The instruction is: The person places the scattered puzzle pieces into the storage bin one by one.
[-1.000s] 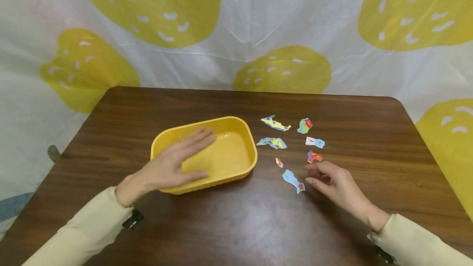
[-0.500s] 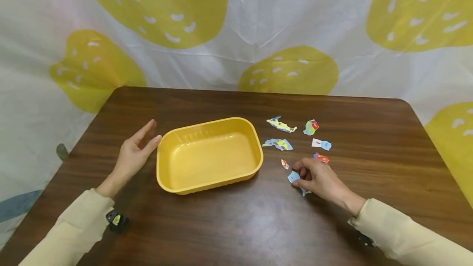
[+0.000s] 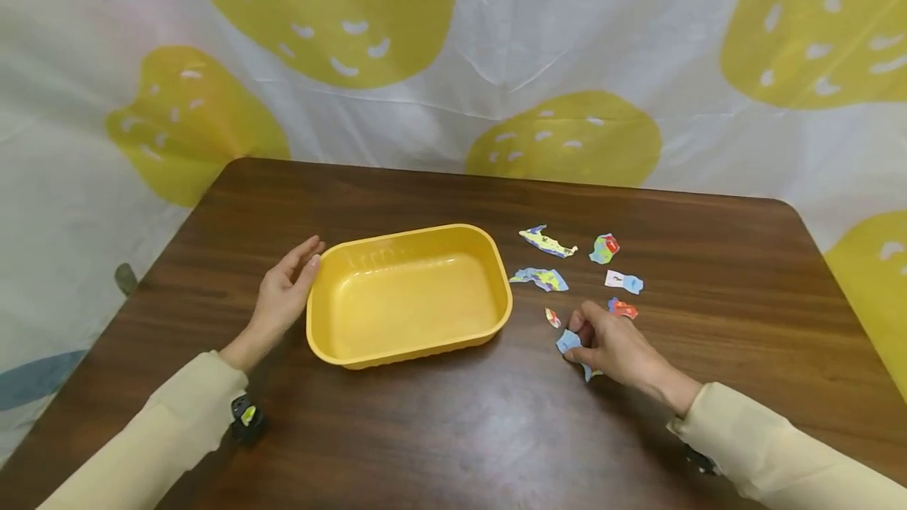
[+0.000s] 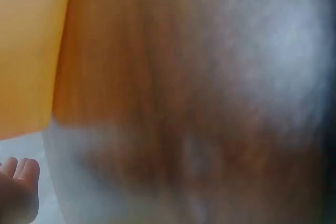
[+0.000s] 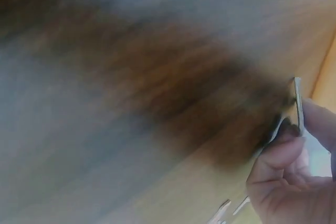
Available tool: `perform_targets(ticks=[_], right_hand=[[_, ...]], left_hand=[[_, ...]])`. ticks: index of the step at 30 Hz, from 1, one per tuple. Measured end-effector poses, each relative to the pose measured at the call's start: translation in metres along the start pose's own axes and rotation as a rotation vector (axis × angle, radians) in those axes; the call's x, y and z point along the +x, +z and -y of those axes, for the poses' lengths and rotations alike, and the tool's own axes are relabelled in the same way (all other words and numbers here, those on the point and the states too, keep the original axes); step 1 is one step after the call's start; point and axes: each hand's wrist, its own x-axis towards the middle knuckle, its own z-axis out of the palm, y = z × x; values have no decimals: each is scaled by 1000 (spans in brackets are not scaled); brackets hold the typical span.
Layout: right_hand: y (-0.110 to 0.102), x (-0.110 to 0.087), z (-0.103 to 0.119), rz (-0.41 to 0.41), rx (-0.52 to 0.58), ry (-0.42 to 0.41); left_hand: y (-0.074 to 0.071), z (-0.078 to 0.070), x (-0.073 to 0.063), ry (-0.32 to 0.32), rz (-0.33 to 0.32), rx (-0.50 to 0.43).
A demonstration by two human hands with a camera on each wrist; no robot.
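A yellow plastic basin [image 3: 418,297] stands at the middle left of the table in the head view. My left hand [image 3: 280,293] is at its left wall, thumb and straight fingers right at the rim; fingertips of it show low in the left wrist view, beside the basin's orange-yellow side [image 4: 26,56]. Right of the basin, my right hand [image 3: 619,345] pinches a light blue torn paper piece [image 3: 567,341] between thumb and fingers. The right wrist view shows that piece [image 5: 298,103] edge-on at the fingertips. The hand covers its middle.
Several torn paper pieces lie between basin and right hand: a small red-and-white one [image 3: 553,318], a blue-yellow one [image 3: 542,279], a long yellow one [image 3: 548,242], a green-red one [image 3: 605,248], a white-blue one [image 3: 623,282] and a red one [image 3: 623,308]. A patterned curtain [image 3: 397,124] hangs behind.
My left hand has gone from over the basin to its left side, then up to the rim. The right hand has moved onto the light blue paper piece and pinched it.
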Motion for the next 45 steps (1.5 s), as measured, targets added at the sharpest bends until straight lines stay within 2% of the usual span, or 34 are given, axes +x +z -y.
perform_targets(ticks=[4,7,10,13,17,23,29,34,39,45], right_hand=[[-6,1,1,8,156,48],[-14,7,7,-18,278,100],[-21,16,21,-55,404,160],[-20,29,41,-75,515,185],[-6,51,69,-51,652,178],[33,87,103,11,792,211],[73,116,120,68,797,311],[99,132,129,121,728,383],[116,142,139,208,681,401],[130,150,147,258,681,421]], left_hand=[[6,2,-1,-13,14,-23],[9,2,0,-8,8,-33],[10,2,2,0,11,-33],[10,2,4,-3,14,-17],[12,1,8,-15,16,1],[19,0,14,-28,25,-2],[25,-3,16,-35,33,0],[25,-20,10,-40,27,-12],[24,-37,3,-39,25,1],[24,-38,2,-41,21,-18]])
